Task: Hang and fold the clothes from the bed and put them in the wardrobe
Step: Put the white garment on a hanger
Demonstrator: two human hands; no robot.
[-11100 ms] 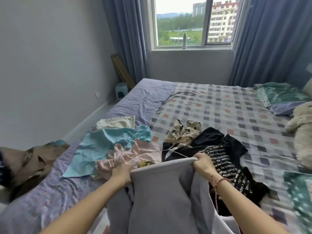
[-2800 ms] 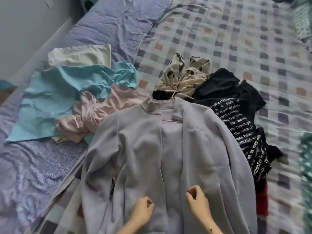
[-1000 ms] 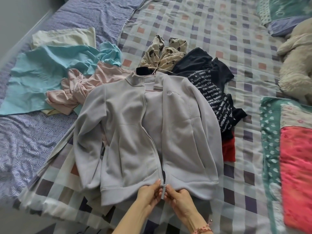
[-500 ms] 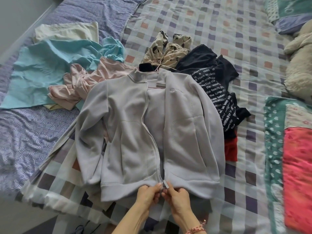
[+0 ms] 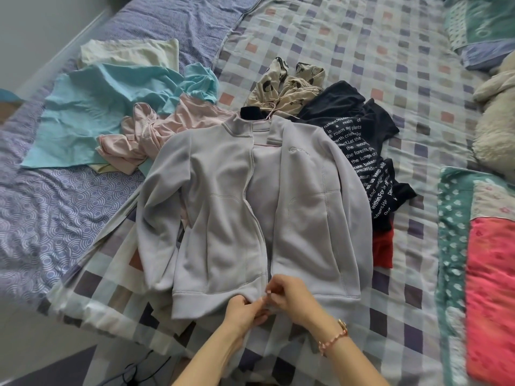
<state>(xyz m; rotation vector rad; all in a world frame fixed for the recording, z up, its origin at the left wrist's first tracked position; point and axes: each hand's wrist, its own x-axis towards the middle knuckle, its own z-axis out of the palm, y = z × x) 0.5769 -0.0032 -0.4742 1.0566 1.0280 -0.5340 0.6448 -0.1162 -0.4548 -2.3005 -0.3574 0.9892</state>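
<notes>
seven garments, two hands, one plush toy on one bed (image 5: 362, 37)
counted from the grey jacket (image 5: 223, 207), itself one: to its left one pink garment (image 5: 156, 135), one turquoise garment (image 5: 97, 107), one cream garment (image 5: 131, 51); beyond its collar one beige patterned garment (image 5: 289, 84); to its right one black printed t-shirt (image 5: 359, 140), one red cloth (image 5: 383, 246), farther right one plush toy (image 5: 493, 121); at its hem two hands, left hand (image 5: 245, 310) and right hand (image 5: 289, 293).

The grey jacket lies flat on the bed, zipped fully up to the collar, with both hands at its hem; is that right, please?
Not zipped: the head view shows the grey jacket open down its front, flat on the bed, left hand and right hand at its hem.
</notes>
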